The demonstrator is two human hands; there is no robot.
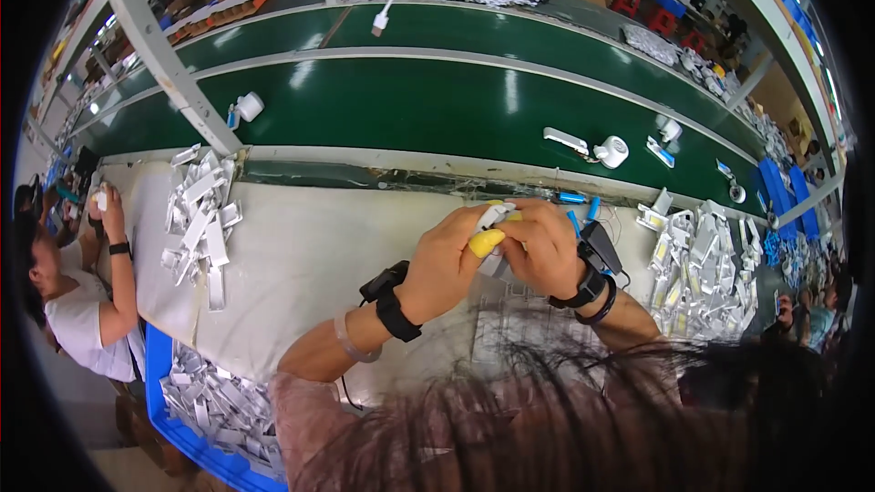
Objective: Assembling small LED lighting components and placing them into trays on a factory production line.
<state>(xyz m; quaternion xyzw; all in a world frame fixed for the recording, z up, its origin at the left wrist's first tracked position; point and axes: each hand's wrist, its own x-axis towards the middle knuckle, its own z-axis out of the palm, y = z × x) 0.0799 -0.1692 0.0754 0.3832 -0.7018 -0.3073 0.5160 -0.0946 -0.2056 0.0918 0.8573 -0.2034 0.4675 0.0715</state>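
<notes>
Watching remotely, I have a small white plastic piece (495, 215) at centre, over the pale cream worktop (301, 228). Left hand (444, 255): fingers curled nearly closed on it, thumb in a yellow finger cover (486, 242). Right hand (547, 251): fingertips also pinched onto it; contact points partly hidden. Slip risk, I judge: small smooth piece, covered thumb, so uneven pressure could flip it out. Dropped, it might land by the small bright-blue cylinders (572, 198) at 2 o'clock, or bounce onto the glossy green belt (410, 96) at 12. Snag risk: black box on the right wrist (599, 246) sits near thin dark wires (629, 230); a swing toward 3 could catch them. Heaped silvery-white plastic housings (697, 264) past 3 could slide if knocked. Loose dark hair (547, 383) near 6 may block my view if the head dips.
</notes>
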